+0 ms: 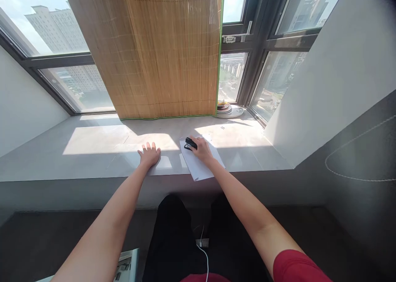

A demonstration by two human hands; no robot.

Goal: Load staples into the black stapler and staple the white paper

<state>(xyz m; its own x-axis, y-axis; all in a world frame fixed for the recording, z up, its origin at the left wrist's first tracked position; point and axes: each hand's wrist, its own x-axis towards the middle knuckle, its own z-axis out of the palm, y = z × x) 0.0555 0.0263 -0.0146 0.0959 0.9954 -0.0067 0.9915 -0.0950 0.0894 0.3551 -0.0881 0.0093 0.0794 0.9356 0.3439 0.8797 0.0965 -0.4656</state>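
My left hand (149,154) rests flat on the window sill (93,160), fingers spread, with nothing in it. To its right, my right hand (202,149) is closed around a black stapler (191,143). The stapler lies over the upper left part of some white paper (202,170), its front end pointing left. The paper reaches slightly past the sill's front edge. My right palm covers the rear of the stapler and part of the paper.
A bamboo blind (167,59) hangs down to the back of the sill. A stack of plates (227,109) stands in the back right corner by the window frame (260,38). Small staple-like bits (222,128) lie on the sill. A white cable (204,253) hangs before my legs.
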